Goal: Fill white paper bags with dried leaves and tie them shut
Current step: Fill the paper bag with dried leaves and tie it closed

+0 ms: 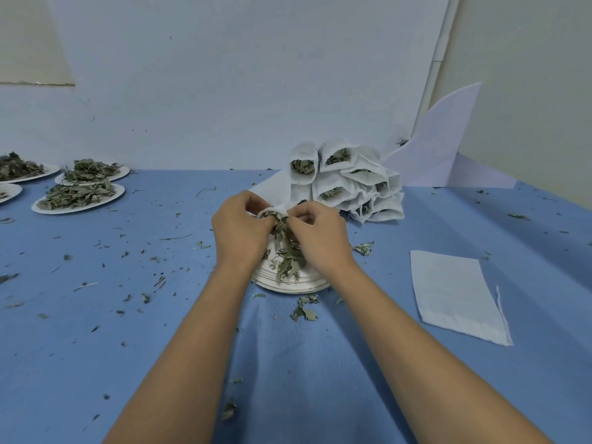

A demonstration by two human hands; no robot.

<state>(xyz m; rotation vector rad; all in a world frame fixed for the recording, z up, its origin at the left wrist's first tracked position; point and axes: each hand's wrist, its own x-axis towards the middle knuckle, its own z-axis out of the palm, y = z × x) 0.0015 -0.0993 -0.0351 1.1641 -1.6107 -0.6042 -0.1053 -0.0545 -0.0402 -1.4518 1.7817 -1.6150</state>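
Far left of my left hand: round paper plates heaped with crinkled leaves | my left hand grips the soft white bag at its mouth, dry leaves spilling onto a ridged plate beneath | my right hand pinches the same rim | just beyond it: stacked filled bags | further right: a flat bag on open blue cloth
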